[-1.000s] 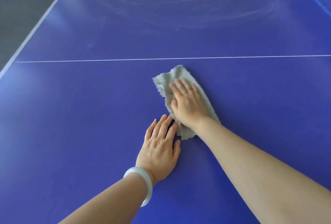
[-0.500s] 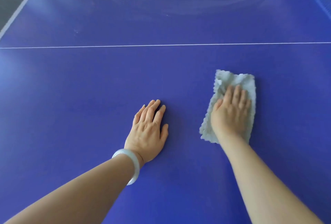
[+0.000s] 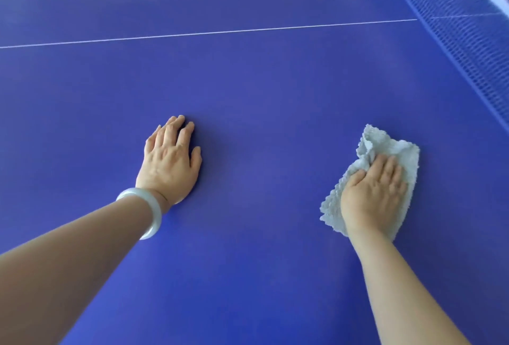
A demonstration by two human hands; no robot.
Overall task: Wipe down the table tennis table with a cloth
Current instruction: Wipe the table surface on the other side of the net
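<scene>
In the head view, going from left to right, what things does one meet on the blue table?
Left hand → grey cloth, under the right hand → blue net.

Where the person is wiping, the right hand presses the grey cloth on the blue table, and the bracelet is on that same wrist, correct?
Not quite. The right hand presses the grey cloth on the blue table, but the bracelet is on the other wrist, by the left hand, which lies flat on the table. The head view shows it.
</scene>
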